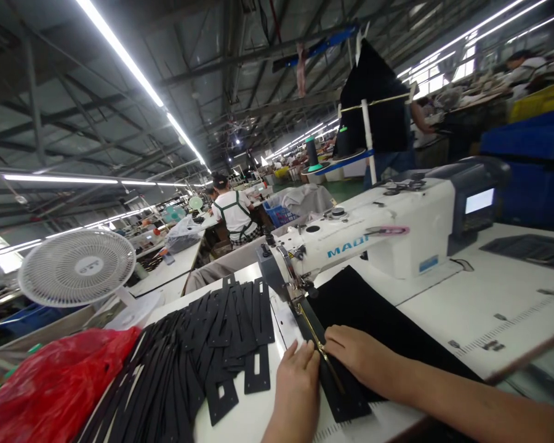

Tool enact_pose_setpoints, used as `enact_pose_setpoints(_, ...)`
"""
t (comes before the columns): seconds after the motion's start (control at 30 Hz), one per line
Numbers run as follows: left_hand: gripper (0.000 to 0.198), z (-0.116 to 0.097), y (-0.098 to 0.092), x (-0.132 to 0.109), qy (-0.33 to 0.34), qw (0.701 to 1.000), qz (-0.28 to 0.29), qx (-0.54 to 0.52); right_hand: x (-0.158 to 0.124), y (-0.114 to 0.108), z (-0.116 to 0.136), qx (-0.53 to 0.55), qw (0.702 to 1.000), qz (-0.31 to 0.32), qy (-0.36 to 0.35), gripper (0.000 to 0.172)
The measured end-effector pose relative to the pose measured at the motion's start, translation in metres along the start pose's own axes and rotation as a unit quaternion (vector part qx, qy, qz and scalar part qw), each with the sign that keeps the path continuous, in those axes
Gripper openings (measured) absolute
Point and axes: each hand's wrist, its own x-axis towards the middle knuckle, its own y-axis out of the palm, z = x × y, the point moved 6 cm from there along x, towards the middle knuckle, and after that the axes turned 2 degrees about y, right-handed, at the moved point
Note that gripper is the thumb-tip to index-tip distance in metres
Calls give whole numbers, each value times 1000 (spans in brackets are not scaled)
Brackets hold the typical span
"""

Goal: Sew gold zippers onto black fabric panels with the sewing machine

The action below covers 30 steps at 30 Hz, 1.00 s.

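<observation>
The left hand's point(300, 384) fingers lie extended and lightly spread, tips at the edge of a black strip point(344, 397). The right hand's point(360, 357) fingers curl with their tips gathered at the gold zip point(310, 320) on that strip; whether they pinch it, I cannot tell. The zip lies between the two sets of fingers, the right hand nearer it, its long axis running from the needle end of the sewing machine point(383, 221) toward the wearer. Black cloth point(364, 307) spreads in front of the machine, under the right forearm. Left of the machine on the bench point(480, 295) lie loose black pieces point(226, 326); farther left, a red bag point(50, 387).
</observation>
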Motion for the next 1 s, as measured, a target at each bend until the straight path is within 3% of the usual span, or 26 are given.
enact_pose_setpoints(0.17,39,-4,-2,1,-24,1000,7,9,-14,-34,32,-6,1000,-7,-20,20)
enact_pose_setpoints(0.27,40,-4,-2,1,-39,999,1,13,-28,-44,49,-16,999,-18,-29,37)
enact_pose_setpoints(0.33,41,-4,-2,1,-44,999,1,13,-33,-38,52,-43,997,-47,-34,44)
enact_pose_setpoints(0.5,45,-4,1,1,-57,998,27,28,-31,-5,43,-84,987,-128,-39,32)
enact_pose_setpoints(0.8,40,0,5,4,-37,999,16,34,-23,1,37,-42,995,-88,-19,27)
enact_pose_setpoints(1.0,41,15,7,15,-74,997,31,14,-10,8,22,-20,999,-31,-2,24)
